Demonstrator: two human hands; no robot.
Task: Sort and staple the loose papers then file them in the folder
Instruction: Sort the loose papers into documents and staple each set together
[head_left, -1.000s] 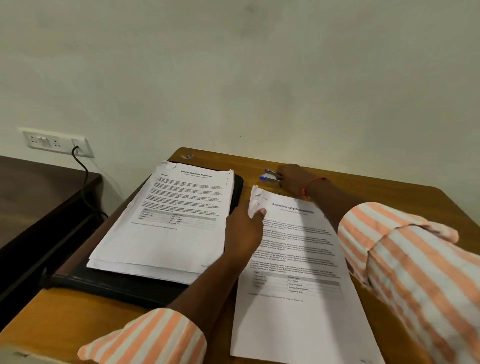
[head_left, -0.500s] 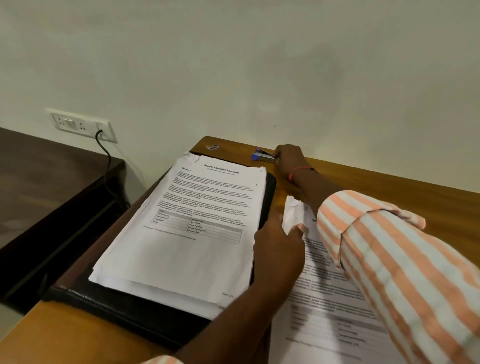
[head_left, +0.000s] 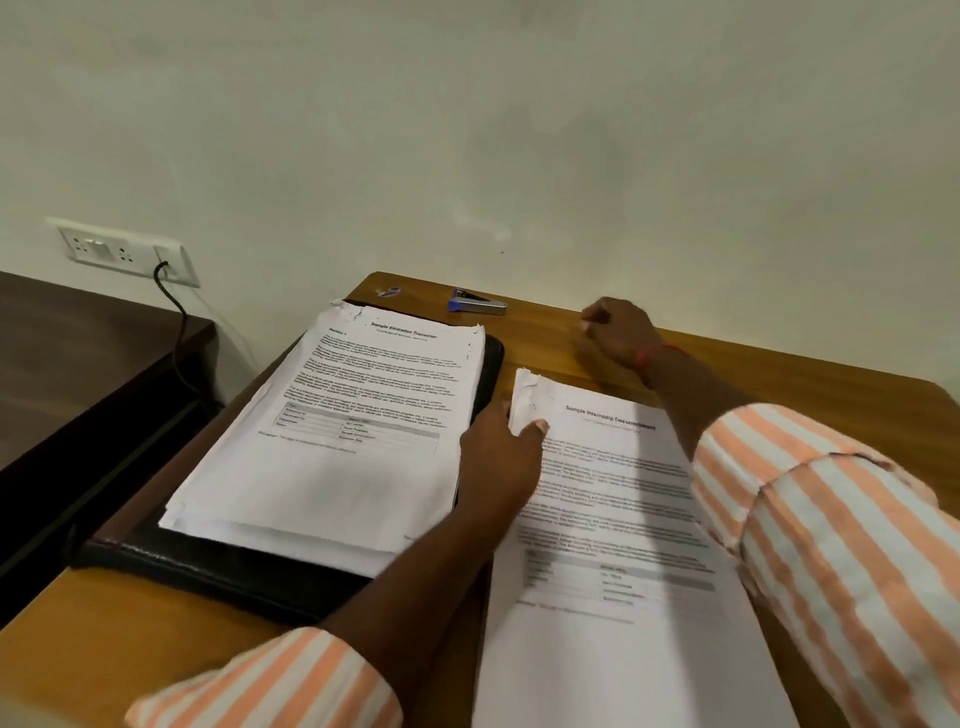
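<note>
The step in hand seems to be fastening the internship set (head_left: 623, 519), which lies on the bench (head_left: 104, 649) just right of the black folder (head_left: 234, 571). To do it well, the sheets should stay squared at the top-left corner and be held firmly there so none slips when the stapler (head_left: 475, 304) bites. That corner already looks rumpled, and whether a staple sits in it cannot be told. The left hand (head_left: 498, 447) pinches this corner, thumb on top and fingers hidden at the edge beside the folder. The right hand (head_left: 618, 330) rests on the bare bench near the wall, fingers curled with nothing visible in them, apart from the stapler lying to its left. A thick transcript stack (head_left: 337, 457) sits on the folder.
</note>
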